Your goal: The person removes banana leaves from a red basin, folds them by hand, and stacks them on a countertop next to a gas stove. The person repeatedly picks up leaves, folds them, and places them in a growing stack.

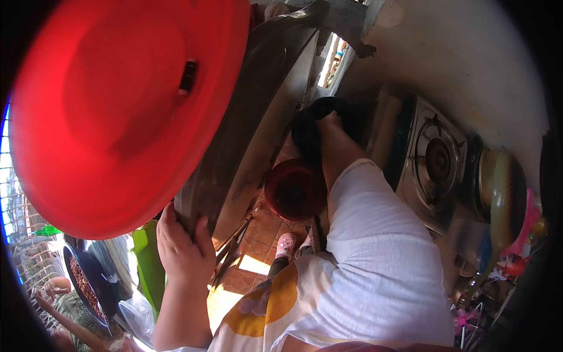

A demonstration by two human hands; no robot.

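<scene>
My left hand [187, 240] rests on the edge of a dark countertop [228, 145], fingers over its rim, just below a large red plastic basin [145, 176]. A small dark object lies against the inside of the basin. My right hand [330, 122] reaches down to a dark round container [308, 132] in the shadow between the counter and the wall; the fingertips are hard to see, so whether they grip it I cannot tell. Below that, a dark red bucket [294, 189] stands on the tiled floor.
A gas stove [435, 163] stands at the right, beside a pot [486, 176] and a pan. At the lower left are a dark basin of beans or nuts [83, 281], a green bottle [47, 230] and another person's hands [55, 288]. Brown tiles [259, 233] cover the floor.
</scene>
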